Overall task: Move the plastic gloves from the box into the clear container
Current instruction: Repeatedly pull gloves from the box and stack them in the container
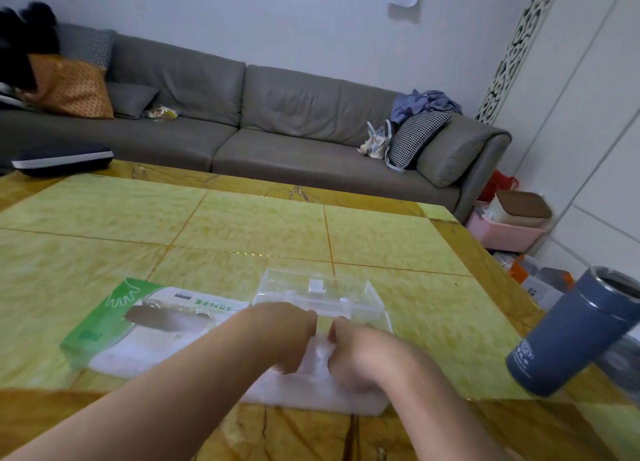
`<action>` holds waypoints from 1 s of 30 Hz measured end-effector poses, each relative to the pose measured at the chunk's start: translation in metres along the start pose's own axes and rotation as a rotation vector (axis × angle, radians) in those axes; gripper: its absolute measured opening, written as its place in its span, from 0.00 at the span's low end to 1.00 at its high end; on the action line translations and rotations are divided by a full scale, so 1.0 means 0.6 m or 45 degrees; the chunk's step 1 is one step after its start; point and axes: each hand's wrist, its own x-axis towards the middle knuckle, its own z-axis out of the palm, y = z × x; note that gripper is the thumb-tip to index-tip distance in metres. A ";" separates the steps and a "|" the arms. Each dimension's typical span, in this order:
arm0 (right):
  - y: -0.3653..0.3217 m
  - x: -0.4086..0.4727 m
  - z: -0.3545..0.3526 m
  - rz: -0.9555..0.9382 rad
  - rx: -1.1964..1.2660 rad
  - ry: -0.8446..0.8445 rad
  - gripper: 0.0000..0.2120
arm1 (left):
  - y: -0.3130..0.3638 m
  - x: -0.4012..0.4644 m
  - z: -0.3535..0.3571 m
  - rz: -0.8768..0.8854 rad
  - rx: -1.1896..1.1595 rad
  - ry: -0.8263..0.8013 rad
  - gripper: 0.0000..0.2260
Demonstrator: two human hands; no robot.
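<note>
While both hands, left hand [287,336] and right hand [360,353], grip the translucent white plastic gloves stack [311,388], the clear rectangular plastic container [322,294] sits just beyond, green-and-white glove box [138,325] left.

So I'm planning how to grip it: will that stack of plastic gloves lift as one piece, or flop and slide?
Probably floppy: the stack of plastic gloves looks like thin translucent film, bunched where the left hand and right hand press it. Likely light for its size, and its glossy layers may slide apart, so gripping the whole thickness seems wiser.
</note>
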 end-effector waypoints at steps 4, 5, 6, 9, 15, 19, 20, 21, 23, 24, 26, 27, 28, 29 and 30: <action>0.002 0.001 0.004 0.001 0.033 0.008 0.26 | -0.017 -0.017 0.001 0.075 -0.098 0.054 0.23; 0.003 0.002 0.004 0.002 0.035 0.003 0.26 | -0.019 -0.024 0.002 0.080 -0.144 0.088 0.25; 0.002 0.003 0.004 0.005 0.038 -0.004 0.27 | -0.021 -0.031 0.003 0.082 -0.193 0.139 0.27; 0.001 0.008 0.002 0.019 0.041 -0.028 0.30 | -0.009 -0.057 0.004 0.056 -0.125 0.372 0.25; -0.003 0.008 0.001 0.047 0.032 -0.029 0.30 | 0.021 -0.060 0.003 -0.080 -0.150 0.252 0.07; -0.005 0.001 0.002 0.038 0.034 -0.011 0.31 | 0.020 -0.030 0.007 -0.161 -0.202 0.089 0.07; -0.005 -0.001 0.002 0.034 0.044 -0.011 0.31 | 0.020 -0.022 0.009 -0.159 -0.225 0.044 0.08; -0.005 -0.002 0.002 0.031 0.054 -0.010 0.30 | 0.021 -0.017 0.008 -0.164 -0.253 -0.007 0.10; -0.005 -0.006 0.000 0.026 0.062 -0.005 0.29 | 0.025 -0.013 0.005 -0.146 -0.283 -0.032 0.13; -0.006 -0.009 -0.001 0.025 0.059 -0.004 0.30 | 0.026 -0.013 0.005 -0.158 -0.311 -0.011 0.14; -0.007 -0.013 -0.002 0.021 0.043 -0.002 0.30 | 0.027 -0.017 0.003 -0.156 -0.336 0.021 0.18; -0.006 -0.015 -0.003 0.016 0.035 0.000 0.30 | 0.027 -0.019 0.001 -0.148 -0.341 0.020 0.19; -0.006 -0.016 -0.003 0.011 0.027 0.000 0.30 | 0.026 -0.020 0.001 -0.135 -0.352 0.016 0.17; -0.007 -0.016 -0.004 0.005 0.022 0.004 0.30 | 0.025 -0.021 0.001 -0.120 -0.367 0.004 0.15; -0.006 -0.017 -0.003 0.001 0.020 0.011 0.30 | 0.025 -0.023 0.004 -0.094 -0.383 -0.013 0.13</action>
